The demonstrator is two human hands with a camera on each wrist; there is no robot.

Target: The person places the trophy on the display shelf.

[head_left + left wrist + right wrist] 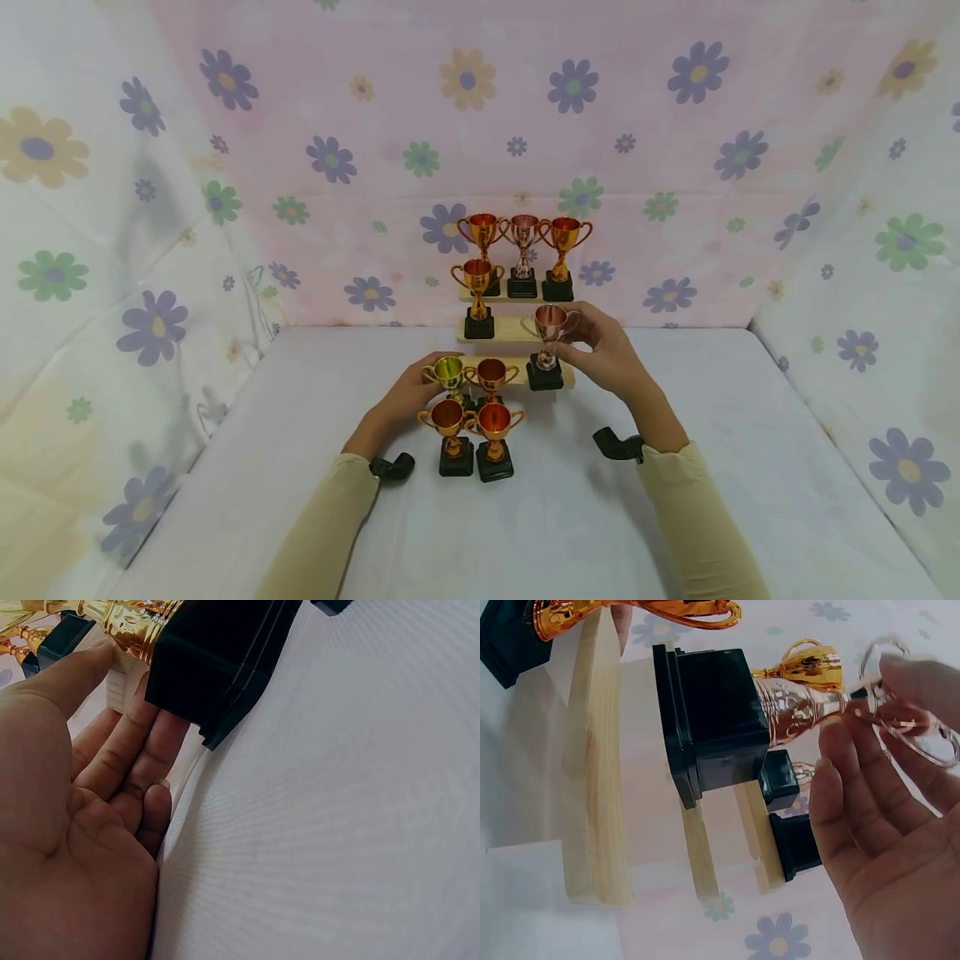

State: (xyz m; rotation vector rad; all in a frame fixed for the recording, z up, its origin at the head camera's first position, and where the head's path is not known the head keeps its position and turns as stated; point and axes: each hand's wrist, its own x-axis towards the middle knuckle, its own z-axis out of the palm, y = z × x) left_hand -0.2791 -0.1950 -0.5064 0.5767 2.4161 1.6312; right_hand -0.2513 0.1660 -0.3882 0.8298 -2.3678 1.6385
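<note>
A rose-gold trophy cup (pixel 551 321) with a black base is held by my right hand (pixel 611 357), thumb and fingers pinching it around the cup and stem. It is at the right end of the lowest step of a wooden stepped stand (pixel 512 329); in the right wrist view its base (pixel 724 716) looks apart from the wood. At the stand's left end, my left hand (pixel 405 393) grips the edge of the lowest step, thumb on one side and fingers on the other. Beside those fingers (pixel 135 742) is the black base of a gold trophy (pixel 217 660).
Gold (pixel 482 227), rose-gold (pixel 524 227) and gold (pixel 566 233) trophies stand on the top step. Another gold trophy (pixel 477 275) occupies the middle step's left. Several more, including an orange-red one (pixel 495 421), cluster in front. Flower-printed cloth (pixel 517 108) hangs behind the white table (pixel 555 533).
</note>
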